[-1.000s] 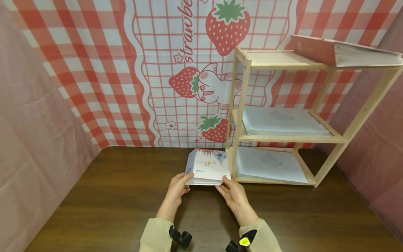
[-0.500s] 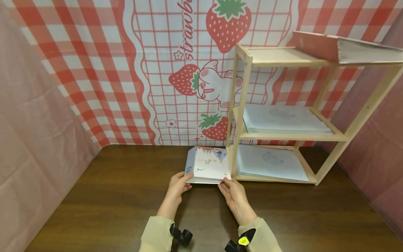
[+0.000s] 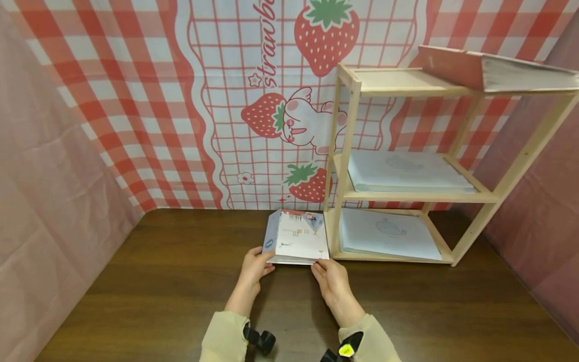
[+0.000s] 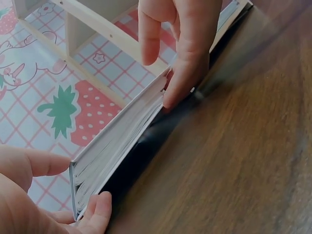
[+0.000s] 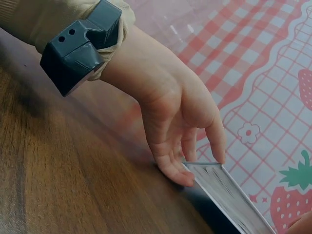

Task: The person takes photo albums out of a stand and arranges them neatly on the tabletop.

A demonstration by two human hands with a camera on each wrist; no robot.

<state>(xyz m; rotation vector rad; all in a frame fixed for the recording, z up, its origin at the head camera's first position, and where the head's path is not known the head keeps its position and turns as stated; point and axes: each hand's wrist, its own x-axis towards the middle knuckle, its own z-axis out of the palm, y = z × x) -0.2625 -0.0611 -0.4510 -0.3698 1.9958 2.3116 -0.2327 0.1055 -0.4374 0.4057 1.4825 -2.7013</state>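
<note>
White-and-lavender, thick and rectangular, the illustrated book (image 3: pixel 302 235) is sitting just left of the pale wooden three-tier shelf (image 3: pixel 420 197). The left hand (image 3: pixel 254 267) is pinching its near left corner; the right hand (image 3: pixel 334 282) is touching its near right one, whether gripping being unclear. Probably it is handling stiff, smooth and fairly light, favouring both corners. Its underside is hiding.

Room left of book (image 3: pixel 300 239); rack (image 3: pixel 420 197) blocks (right).

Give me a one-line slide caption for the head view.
Left hand and right hand hold a book by its near corners, beside a wooden shelf.
</note>
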